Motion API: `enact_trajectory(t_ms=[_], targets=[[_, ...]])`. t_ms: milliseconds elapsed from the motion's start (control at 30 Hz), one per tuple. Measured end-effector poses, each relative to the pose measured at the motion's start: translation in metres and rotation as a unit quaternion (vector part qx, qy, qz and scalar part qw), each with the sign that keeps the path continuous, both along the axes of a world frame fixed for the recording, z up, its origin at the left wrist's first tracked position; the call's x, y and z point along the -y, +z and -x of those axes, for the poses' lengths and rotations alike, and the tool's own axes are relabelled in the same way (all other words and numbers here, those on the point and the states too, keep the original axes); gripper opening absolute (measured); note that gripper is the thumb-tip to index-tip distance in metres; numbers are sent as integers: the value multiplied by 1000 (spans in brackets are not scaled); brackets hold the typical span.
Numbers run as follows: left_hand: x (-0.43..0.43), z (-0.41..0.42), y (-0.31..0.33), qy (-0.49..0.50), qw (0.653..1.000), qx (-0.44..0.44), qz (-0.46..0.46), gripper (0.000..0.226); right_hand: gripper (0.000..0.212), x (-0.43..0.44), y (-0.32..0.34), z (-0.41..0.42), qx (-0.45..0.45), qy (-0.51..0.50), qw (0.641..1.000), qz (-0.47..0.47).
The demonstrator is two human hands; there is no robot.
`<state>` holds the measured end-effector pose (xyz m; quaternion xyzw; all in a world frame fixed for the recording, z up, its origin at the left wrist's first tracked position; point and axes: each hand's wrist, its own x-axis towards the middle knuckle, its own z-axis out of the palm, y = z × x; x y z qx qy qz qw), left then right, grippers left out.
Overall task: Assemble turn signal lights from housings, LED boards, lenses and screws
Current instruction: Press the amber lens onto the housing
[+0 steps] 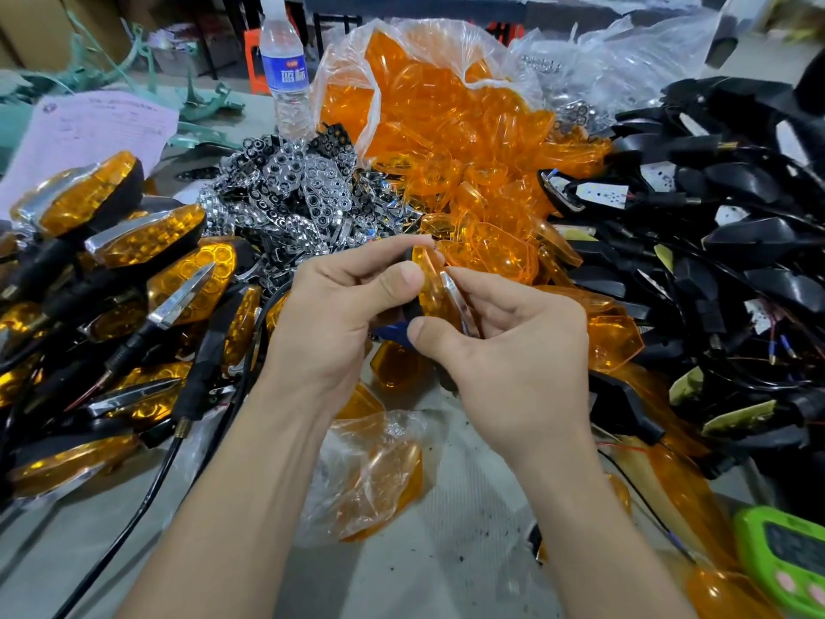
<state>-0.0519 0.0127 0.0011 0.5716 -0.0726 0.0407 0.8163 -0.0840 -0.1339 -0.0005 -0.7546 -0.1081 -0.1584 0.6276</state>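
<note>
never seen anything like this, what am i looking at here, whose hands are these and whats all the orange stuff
No machine here: one picture, from a camera worn on a person's head, looking down at their two bare hands. The left hand and right hand together pinch one turn signal light, orange lens on a black body. On the table: finished lights at left, a heap of chrome reflectors, a bag of orange lenses behind, black housings with wires at right, a water bottle.

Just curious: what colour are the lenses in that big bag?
The lenses are translucent orange; head view.
</note>
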Motion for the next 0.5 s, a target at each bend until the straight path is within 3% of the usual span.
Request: enact_trajectory(t_ms=[100,233,367,433,500], targets=[[2,1,1,15,1000,9,-11,27,44,5,-3,-2,-14,6,999,-29],[12,3,2,13,999,-2,-42,21,44,2,-7,-1,8,-78,997,17],[18,6,1,63,989,-42,-129,43,48,-10,-10,-1,28,-178,980,87],[18,6,1,89,989,-58,-106,49,47,-14,-15,-5,5,-147,983,109],[14,5,3,83,993,-60,-64,40,46,-13,-18,-9,-20,-122,985,122]])
